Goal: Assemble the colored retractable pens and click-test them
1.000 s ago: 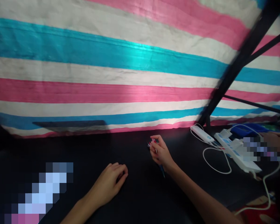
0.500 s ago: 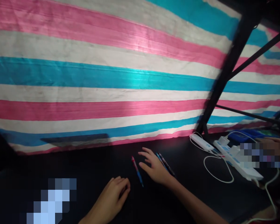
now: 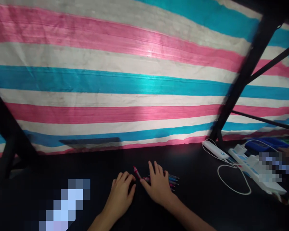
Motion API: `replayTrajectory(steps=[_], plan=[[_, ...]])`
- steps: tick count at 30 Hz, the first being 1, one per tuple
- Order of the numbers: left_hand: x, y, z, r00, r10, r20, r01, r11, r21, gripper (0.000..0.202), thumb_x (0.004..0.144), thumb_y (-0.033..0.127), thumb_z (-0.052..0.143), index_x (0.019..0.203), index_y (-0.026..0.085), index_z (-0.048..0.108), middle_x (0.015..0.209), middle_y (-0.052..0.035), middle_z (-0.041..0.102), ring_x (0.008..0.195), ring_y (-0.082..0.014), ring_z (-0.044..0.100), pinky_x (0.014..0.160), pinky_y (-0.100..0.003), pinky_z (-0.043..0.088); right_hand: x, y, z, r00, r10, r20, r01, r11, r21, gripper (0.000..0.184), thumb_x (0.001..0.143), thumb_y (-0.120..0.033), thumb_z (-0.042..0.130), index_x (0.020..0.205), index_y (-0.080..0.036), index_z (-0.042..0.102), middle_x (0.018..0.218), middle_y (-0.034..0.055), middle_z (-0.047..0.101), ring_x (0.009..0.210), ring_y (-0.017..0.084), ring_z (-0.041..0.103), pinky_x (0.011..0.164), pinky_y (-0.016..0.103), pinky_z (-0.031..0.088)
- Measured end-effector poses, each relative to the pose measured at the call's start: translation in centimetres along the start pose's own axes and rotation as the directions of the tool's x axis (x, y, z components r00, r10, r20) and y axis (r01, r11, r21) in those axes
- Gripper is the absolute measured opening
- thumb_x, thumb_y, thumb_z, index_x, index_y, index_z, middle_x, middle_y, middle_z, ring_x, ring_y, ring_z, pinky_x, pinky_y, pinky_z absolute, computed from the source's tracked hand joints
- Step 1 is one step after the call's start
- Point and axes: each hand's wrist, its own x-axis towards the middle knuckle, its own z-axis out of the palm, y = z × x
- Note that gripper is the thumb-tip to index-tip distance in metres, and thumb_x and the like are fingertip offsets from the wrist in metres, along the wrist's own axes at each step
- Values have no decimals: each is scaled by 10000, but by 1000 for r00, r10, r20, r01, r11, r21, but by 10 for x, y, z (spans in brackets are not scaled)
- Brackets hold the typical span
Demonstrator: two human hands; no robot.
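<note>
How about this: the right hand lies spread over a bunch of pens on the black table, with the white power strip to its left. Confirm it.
Not quite. The head view shows the white power strip to the right of the right hand, not to its left. The rest holds: the hand lies spread over the pens on the black table.

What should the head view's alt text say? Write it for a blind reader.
On a black table, the right hand lies flat over a bunch of pens; the left hand rests beside it, fingers bent, near a red pen. Behind hangs a pink, white and blue striped tarp; a white power strip lies at right.
</note>
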Motion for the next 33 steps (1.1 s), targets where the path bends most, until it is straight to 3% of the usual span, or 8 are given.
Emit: replayTrajectory(steps=[5,9,12,14,18,23,27,33], plan=[[0,-4,-5,998,-48,-45,48,999,-1,274,783,74,414,954,219,571,1002,-51,589,967,-226,516,779,-343,391,5,-38,4,955,-276,109,281,959,-27,633,883,-464,438,1436,-179,321,1491,188,299,1340,371,300,1036,599,224],[5,-15,-12,980,-134,-148,140,990,34,314,764,79,424,1020,193,566,1088,-84,564,1027,-245,506,821,-372,411,15,-40,-2,801,-561,210,567,823,39,627,866,-352,481,1437,-163,307,1501,150,296,1365,290,282,1092,487,241],[6,-23,-12,977,-159,-143,165,986,25,365,800,137,436,1148,192,534,1214,-100,534,1138,-265,478,897,-418,411,21,-34,-13,704,-677,216,665,735,133,656,864,-409,506,1437,-156,313,1503,138,295,1377,257,270,1116,426,235],[5,-27,-9,987,-133,-89,133,991,-4,385,844,200,428,1221,200,502,1288,-102,514,1215,-267,450,965,-453,386,24,-24,-25,714,-679,173,657,734,171,724,843,-503,527,1443,-162,308,1496,135,312,1386,257,252,1135,438,187],[-1,-28,-3,995,59,76,-53,996,-77,622,822,431,555,1387,254,366,1499,-98,317,1372,-288,290,1104,-490,262,26,11,-49,813,-565,140,536,821,196,699,834,-523,540,1430,-212,347,1485,130,338,1386,271,259,1131,491,163],[-1,-23,5,989,108,97,-89,979,-185,647,844,359,548,1432,298,285,1557,-55,184,1413,-259,206,1127,-457,262,17,46,-53,862,-483,157,443,866,231,666,860,-501,513,1432,-209,336,1481,138,343,1376,268,287,1129,500,166],[8,-18,16,993,116,33,-106,968,-226,607,840,323,555,1406,295,335,1538,-49,243,1419,-250,186,1123,-443,282,19,37,-37,871,-480,101,431,847,312,559,911,-449,442,1409,-207,361,1460,122,384,1372,237,301,1129,475,201],[18,-21,20,997,78,3,-77,988,-137,697,759,419,641,1374,215,384,1480,-112,352,1410,-289,193,1112,-466,281,37,7,-22,829,-550,104,494,806,324,525,927,-433,411,1398,-204,365,1424,116,438,1355,238,330,1127,490,177]])
